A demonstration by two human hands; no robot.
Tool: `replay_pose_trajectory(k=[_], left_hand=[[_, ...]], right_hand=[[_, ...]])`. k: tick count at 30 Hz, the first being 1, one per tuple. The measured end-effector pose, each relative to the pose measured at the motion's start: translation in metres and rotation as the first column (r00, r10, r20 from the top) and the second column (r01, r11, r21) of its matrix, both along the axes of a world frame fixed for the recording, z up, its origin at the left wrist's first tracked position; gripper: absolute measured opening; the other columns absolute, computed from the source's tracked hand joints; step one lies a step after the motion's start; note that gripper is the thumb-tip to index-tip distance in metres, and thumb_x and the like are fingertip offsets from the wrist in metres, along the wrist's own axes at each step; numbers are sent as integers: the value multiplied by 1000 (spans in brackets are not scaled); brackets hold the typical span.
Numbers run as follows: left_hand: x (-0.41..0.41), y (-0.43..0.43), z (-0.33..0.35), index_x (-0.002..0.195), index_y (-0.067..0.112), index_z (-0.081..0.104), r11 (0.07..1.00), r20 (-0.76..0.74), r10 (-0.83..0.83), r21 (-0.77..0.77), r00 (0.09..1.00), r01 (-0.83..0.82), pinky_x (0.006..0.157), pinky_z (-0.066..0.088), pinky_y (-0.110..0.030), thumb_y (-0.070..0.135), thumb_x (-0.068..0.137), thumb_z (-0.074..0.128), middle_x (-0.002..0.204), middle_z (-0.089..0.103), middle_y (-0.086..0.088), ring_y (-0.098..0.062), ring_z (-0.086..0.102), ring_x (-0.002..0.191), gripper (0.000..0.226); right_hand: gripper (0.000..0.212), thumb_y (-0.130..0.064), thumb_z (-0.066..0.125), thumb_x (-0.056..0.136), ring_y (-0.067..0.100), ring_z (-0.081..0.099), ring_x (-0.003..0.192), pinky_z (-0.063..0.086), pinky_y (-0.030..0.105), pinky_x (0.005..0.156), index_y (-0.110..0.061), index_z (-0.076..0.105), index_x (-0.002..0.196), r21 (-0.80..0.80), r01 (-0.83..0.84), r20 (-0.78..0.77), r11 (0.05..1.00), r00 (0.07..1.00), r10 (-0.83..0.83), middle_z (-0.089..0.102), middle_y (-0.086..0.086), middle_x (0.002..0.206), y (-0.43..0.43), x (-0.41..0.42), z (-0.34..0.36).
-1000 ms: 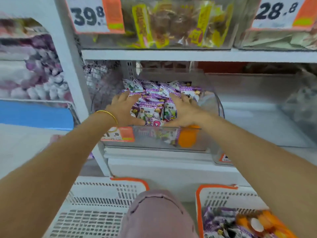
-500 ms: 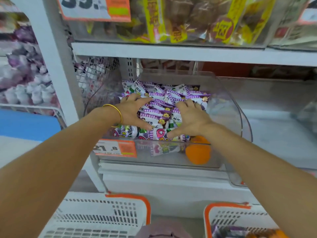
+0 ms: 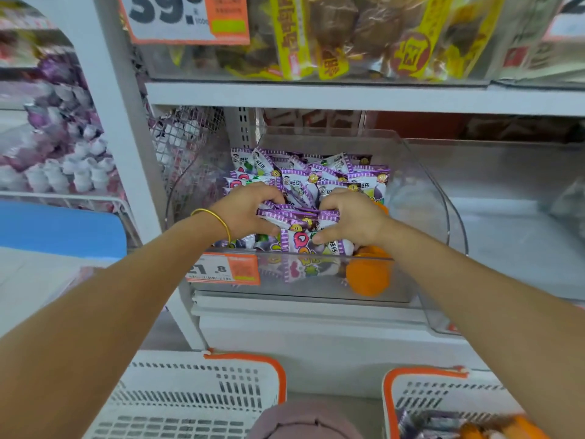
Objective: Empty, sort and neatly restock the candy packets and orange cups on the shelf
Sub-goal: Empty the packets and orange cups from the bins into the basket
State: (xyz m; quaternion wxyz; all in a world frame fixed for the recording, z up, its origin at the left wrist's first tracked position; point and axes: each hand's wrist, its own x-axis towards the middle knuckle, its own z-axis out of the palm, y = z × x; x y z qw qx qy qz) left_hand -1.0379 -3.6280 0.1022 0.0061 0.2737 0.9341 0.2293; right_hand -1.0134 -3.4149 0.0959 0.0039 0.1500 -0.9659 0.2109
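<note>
A clear plastic bin on the middle shelf holds a heap of purple-and-white candy packets. My left hand, with a gold bangle on its wrist, and my right hand both curl their fingers round a bunch of packets at the front of the heap. Orange cups lie at the bin's front right corner, partly under my right wrist.
A white basket with an orange rim stands on the floor at lower left. A second basket at lower right holds purple packets and orange cups. An orange price tag is on the bin's front. The shelf above carries bagged snacks.
Both hands went from lying flat on the heap to curling their fingers round a bunch of packets. The camera has moved closer and tilted up.
</note>
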Motion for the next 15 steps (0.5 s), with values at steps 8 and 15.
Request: replay_pose_trajectory(k=[8, 15], left_hand=[[6, 6, 4, 108, 1, 65, 990, -155, 35, 140, 987, -13, 79, 29, -9, 5, 83, 67, 107, 59, -9, -11, 47, 94, 25], [10, 15, 43, 100, 2, 67, 976, -329, 79, 218, 941, -6, 82, 32, -17, 3, 82, 67, 92, 52, 0, -14, 49, 93, 18]], right_hand=[[37, -20, 81, 72, 21, 48, 86, 35, 29, 69, 0, 68, 100, -120, -12, -184, 993, 983, -10, 47, 1, 87, 2, 2, 11], [30, -16, 84, 68, 18, 45, 79, 24, 25, 62, 2, 67, 84, -244, -19, -337, 970, 939, -66, 45, 0, 75, 16, 11, 57]])
